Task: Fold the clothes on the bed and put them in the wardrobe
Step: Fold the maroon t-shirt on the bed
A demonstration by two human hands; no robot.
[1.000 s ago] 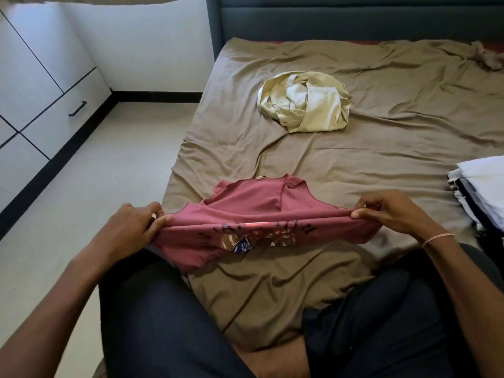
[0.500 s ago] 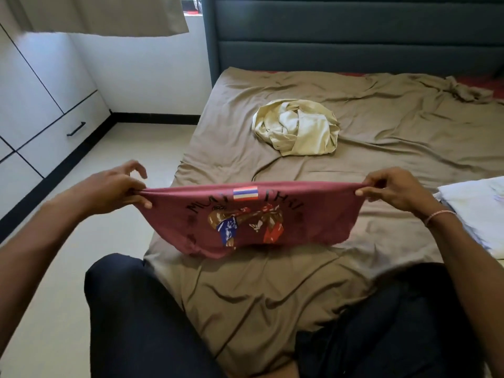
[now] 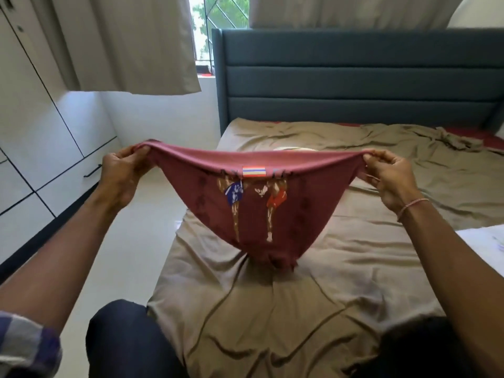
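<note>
Maroon printed T-shirt (image 3: 256, 203) hangs folded, sagging to a point just above the bed (image 3: 272, 309); white wardrobe (image 3: 41, 137) closed.

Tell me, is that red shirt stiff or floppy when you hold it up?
Probably floppy: the red shirt sags in a deep curve between the left hand and the right hand. It also looks light, since fingertip pinches hold it up. It seems soft, because its bottom end bunches where it meets the bed sheet.

left hand (image 3: 121, 174) raised, right hand (image 3: 388, 177) raised, fingers pinched
</note>
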